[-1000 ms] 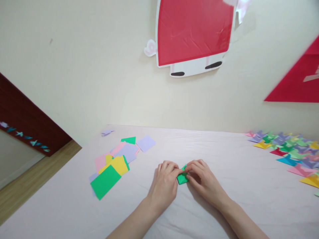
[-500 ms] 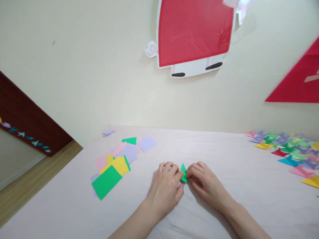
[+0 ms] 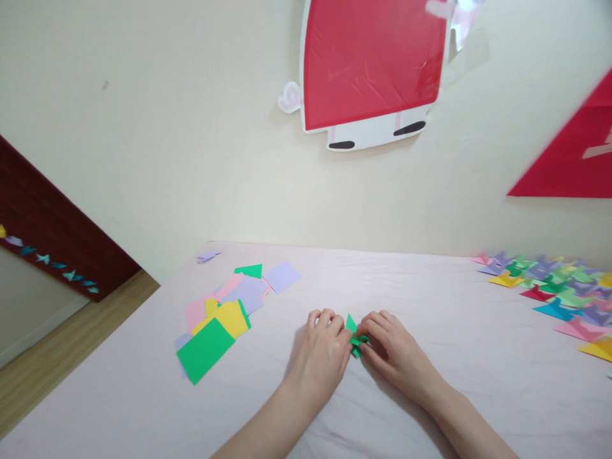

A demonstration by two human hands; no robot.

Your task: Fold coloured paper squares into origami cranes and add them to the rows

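A small piece of folded green paper (image 3: 351,323) lies on the pale cloth-covered surface (image 3: 373,280) between my hands. Its pointed tip faces the wall, and narrow flaps stick out at its near end. My left hand (image 3: 321,347) presses on the left side of it, palm down, with the thumb mostly hidden. From the right, my right hand (image 3: 394,347) pinches a flap of the paper between thumb and fingers. The fingertips partly cover the folds.
Left of my hands lies a loose pile of coloured sheets, a green rectangle (image 3: 205,350) and a yellow sheet (image 3: 232,317) among them. A lilac square (image 3: 282,277) sits behind. Rows of folded paper figures (image 3: 557,308) stand at the right. A wall (image 3: 239,191) rises behind.
The green paper was a flatter diamond; now flaps stand out at its near end. My left thumb has moved in out of sight, and the right fingers have shifted slightly on the paper.
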